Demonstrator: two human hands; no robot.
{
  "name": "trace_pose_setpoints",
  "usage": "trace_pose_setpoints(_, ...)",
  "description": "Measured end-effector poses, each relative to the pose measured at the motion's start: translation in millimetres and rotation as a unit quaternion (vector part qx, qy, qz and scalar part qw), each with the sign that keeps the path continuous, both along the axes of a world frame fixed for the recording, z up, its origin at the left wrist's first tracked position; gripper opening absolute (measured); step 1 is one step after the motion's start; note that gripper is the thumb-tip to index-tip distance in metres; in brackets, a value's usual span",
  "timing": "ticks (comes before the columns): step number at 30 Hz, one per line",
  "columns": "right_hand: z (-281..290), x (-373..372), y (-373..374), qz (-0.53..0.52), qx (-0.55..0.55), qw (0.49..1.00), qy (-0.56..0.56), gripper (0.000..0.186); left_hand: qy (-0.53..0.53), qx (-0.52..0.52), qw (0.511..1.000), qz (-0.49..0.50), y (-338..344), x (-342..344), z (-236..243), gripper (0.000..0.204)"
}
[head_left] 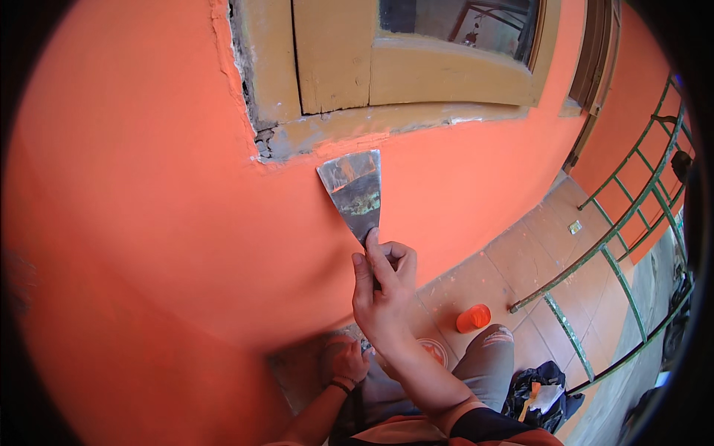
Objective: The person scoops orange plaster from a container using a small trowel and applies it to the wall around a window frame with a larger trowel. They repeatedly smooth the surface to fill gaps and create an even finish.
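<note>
A right hand [383,286] closes around the handle of a putty knife [354,189], index finger laid along it, the blade flat against the orange wall [149,223] just above the hand, under a crumbling sill [335,134]. The left hand [343,360] hangs low by the knee; its grip cannot be told. Pressed too steeply, a blade corner could gouge the paint or loosen more mortar.

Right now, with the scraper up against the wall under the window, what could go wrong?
The scraper blade sits just below the crumbling sill corner; loose mortar could break off and fall. The right hand grips alone at full reach, so a slip might gouge the orange wall. The left hand hangs low, offering no support.
</note>
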State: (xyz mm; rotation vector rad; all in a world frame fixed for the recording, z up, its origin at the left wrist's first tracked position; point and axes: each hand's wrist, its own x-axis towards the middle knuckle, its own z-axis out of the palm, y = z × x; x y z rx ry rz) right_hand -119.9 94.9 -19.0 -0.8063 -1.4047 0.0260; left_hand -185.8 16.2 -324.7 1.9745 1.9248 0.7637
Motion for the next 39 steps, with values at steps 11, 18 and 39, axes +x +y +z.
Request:
trace_pose_setpoints(11,-4,14,5,0.01,-0.029,0.999,-0.018,0.049,0.03,0.02,0.999,0.015,-2,3,7,0.03)
trace_pose_setpoints(18,0,16,-3,0.007,-0.032,0.999,-0.009,0.051,0.025,-0.035,0.999,0.002,-2,2,2,0.032)
trace_pose_setpoints(39,14,14,-20,0.017,-0.076,0.997,-0.003,0.05,0.017,-0.004,0.999,-0.028,0,-6,-12,0.035)
